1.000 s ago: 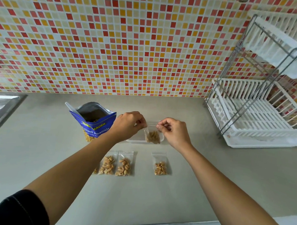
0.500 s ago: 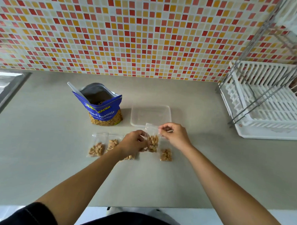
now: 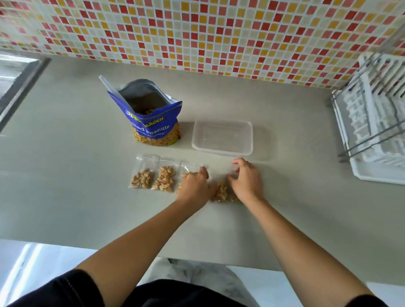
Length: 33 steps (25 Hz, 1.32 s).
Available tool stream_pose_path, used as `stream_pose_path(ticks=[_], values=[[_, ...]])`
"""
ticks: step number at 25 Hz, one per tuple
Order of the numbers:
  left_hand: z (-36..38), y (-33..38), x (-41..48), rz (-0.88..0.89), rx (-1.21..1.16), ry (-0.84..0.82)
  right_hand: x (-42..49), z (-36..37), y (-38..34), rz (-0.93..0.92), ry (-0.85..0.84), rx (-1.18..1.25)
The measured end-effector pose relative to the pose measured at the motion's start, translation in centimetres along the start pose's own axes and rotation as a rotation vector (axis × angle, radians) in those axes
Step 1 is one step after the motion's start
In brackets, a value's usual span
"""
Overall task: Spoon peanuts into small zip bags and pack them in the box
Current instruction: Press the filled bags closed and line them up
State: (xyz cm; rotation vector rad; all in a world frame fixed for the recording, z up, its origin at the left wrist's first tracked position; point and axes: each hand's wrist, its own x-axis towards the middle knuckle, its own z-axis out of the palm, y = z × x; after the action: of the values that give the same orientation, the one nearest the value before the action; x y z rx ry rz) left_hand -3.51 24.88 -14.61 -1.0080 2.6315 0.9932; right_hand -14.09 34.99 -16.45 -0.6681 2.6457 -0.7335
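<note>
A filled zip bag of peanuts lies on the grey counter between my hands. My left hand has its fingers curled at that bag's left edge and covers part of another filled bag. My right hand rests on the bag's right side with its fingers spread. Two more filled bags lie in a row to the left. The clear plastic box stands just behind my hands with nothing visible inside. The open blue peanut pouch stands left of the box, with a white spoon handle sticking out.
A white dish rack with a metal frame stands at the right edge of the counter. A steel sink is at the far left. A mosaic tiled wall runs behind the counter. The counter's front edge is near my body.
My hands brought the filled bag from above the box down to the counter, right of the row of bags. My right hand's fingers have spread out from their pinch.
</note>
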Motion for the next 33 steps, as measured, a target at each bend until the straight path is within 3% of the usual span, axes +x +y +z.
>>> stream_pose_path(ticks=[6,12,16,20,23,27,30,33], values=[[-3.7,-5.1,1.6,0.128,0.013,0.197,-0.3,1.0,-2.7,-0.285,-0.044,-0.087],[-4.4,-6.4,3.3,0.195,0.193,0.081,0.4,4.3,-5.5,-0.145,-0.083,-0.21],[-4.4,-6.8,3.8,0.312,0.291,0.105,0.0,4.8,-5.6,-0.166,-0.032,-0.197],[-5.8,-7.0,4.0,0.51,0.105,0.116,-1.1,4.5,-5.0,-0.154,0.011,0.116],[-7.5,-6.9,3.4,0.473,-0.081,-0.026,-2.2,3.3,-4.9,-0.075,0.015,0.418],[-9.6,-5.9,2.2,0.439,-0.29,-0.149,-3.8,1.0,-5.5,-0.063,0.027,0.643],[-11.7,-4.1,1.7,0.491,-0.285,-0.119,-4.0,-0.9,-6.6,-0.089,0.073,0.771],[-13.4,-1.6,1.2,0.581,-0.124,-0.049,-3.9,-3.0,-7.6,-0.16,0.131,0.767]])
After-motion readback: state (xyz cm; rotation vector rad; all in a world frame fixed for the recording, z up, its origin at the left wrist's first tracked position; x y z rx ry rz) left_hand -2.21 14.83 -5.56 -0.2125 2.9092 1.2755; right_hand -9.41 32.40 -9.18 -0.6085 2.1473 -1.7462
